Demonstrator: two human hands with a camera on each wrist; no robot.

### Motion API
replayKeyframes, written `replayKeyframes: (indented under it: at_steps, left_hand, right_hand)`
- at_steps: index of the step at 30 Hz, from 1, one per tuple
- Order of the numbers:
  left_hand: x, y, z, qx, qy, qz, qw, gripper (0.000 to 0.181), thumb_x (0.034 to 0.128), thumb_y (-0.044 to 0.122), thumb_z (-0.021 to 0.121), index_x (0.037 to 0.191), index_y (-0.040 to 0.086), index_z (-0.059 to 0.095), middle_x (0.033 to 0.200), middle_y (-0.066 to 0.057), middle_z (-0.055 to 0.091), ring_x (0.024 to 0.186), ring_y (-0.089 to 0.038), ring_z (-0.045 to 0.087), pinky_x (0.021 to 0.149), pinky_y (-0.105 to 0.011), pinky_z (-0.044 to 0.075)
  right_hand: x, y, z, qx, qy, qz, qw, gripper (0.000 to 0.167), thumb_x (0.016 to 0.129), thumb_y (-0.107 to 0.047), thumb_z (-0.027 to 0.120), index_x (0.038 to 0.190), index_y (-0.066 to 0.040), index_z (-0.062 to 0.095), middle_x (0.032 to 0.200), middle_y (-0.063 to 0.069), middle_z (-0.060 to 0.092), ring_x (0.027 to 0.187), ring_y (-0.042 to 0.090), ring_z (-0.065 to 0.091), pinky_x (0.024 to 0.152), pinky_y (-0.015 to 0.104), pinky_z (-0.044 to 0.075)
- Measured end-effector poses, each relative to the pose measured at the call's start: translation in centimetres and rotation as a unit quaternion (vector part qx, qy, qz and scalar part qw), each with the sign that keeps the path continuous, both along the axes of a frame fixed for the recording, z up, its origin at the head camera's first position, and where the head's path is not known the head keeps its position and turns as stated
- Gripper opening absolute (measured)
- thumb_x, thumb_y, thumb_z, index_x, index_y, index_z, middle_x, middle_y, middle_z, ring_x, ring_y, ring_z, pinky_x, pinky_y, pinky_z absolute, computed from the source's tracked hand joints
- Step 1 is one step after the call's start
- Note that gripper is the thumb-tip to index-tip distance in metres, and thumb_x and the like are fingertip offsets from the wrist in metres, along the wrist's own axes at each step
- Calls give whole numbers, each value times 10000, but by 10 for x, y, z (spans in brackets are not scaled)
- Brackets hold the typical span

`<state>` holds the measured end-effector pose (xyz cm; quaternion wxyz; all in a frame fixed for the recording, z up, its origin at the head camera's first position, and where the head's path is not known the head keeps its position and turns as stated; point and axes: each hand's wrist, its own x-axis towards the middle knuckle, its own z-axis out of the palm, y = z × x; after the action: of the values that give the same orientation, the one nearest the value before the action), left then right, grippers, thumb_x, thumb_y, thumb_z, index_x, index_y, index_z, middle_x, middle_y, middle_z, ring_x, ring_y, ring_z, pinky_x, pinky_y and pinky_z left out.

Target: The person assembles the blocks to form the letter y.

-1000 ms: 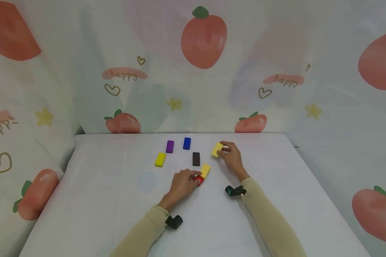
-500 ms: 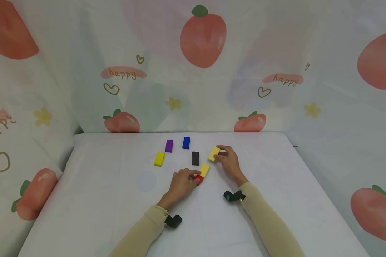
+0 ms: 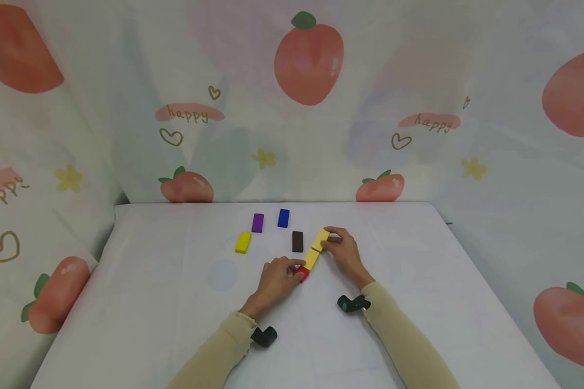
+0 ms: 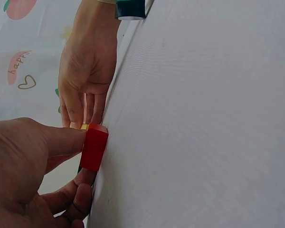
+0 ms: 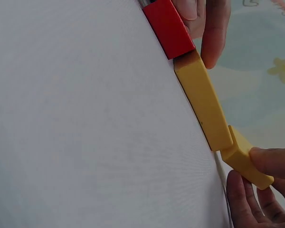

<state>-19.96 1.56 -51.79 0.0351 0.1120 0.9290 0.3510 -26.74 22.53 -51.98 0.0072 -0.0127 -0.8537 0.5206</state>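
My left hand (image 3: 274,281) pinches a red block (image 4: 94,148) between thumb and fingers, low on the white table. Its index fingertip lies beside the joint with a pale yellow block (image 5: 204,102), which runs on from the red one's far end. In my right hand (image 3: 345,254), thumb and fingers grip a second pale yellow block (image 5: 247,164). The near end of that block meets the far end of the first, slightly angled in the right wrist view. Together the three form a slanting row. Fingers partly cover the red block in the head view.
A dark brown block (image 3: 298,241) lies just left of the row. Farther left and back are a blue block (image 3: 284,218), a purple block (image 3: 258,222) and a bright yellow block (image 3: 243,242). A patterned curtain (image 3: 311,151) rises behind the table (image 3: 151,302).
My right hand has brought its pale yellow block toward me and left, from apart to the far end of the other pale yellow block. The left hand has stayed on the red block.
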Motion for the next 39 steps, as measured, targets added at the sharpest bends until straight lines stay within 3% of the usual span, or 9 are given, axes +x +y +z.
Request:
replayKeyframes:
  at_steps: [15, 22, 31, 39]
  left_hand:
    - [1, 0, 0, 38, 194, -37, 9998, 290, 895, 259, 710, 1185, 269, 720, 906, 41, 670, 788, -107, 493, 766, -301, 327]
    - [0, 0, 1, 29, 179, -50, 9998, 293, 900, 269, 705, 1193, 271, 716, 900, 50, 662, 795, -106, 492, 777, -306, 334]
    - [0, -1, 1, 21, 192, -24, 9998, 288, 902, 279, 703, 1190, 275, 716, 906, 47, 666, 799, -108, 494, 782, -310, 341]
    - [0, 0, 2, 25, 108, 7, 9999, 293, 902, 281, 705, 1195, 280, 713, 906, 47, 661, 806, -109, 495, 779, -305, 342]
  right_hand:
    - [4, -3, 0, 218, -42, 92, 9997, 451, 918, -144, 678, 1352, -125, 560, 1384, 127, 523, 1219, 310, 598, 964, 430, 520]
    - [3, -4, 2, 606, 114, 45, 9981, 453, 907, -171, 691, 1341, -114, 576, 1224, 137, 624, 1105, 271, 607, 902, 389, 510]
    - [1, -5, 3, 1059, 56, 56, 9943, 410, 906, -216, 681, 1292, -92, 622, 1103, 100, 633, 990, 222, 546, 818, 305, 449]
    - [2, -3, 3, 994, 79, 75, 9950, 427, 927, -225, 658, 1330, -116, 570, 1220, 103, 609, 1111, 244, 566, 943, 392, 476]
